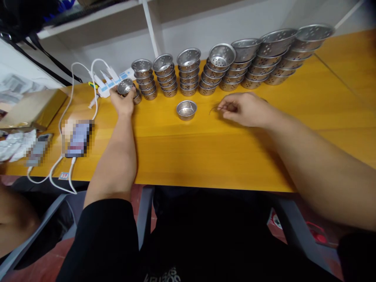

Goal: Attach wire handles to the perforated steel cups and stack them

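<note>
My left hand [123, 102] is closed around a small perforated metal cup [125, 87] at the left end of a row of stacked cups. Another cup [137, 98] shows just beside its fingers; whether the two touch I cannot tell. Alone in front of the row stands a single perforated metal cup [187, 113], upright on the table. To its right, my right hand [242, 109] hovers with thumb and fingers pinched together. A thin dark strand [213, 109] sticks out from its fingertips, too fine and blurred to name further.
Several stacks of perforated cups [188, 74] line the back of the wooden table [188, 156], taller toward the right. At left lie a power strip [113, 84], white cables, a phone [78, 139], another device [39, 149] and a cardboard box [38, 107]. A person's arm [17, 215] is at far left.
</note>
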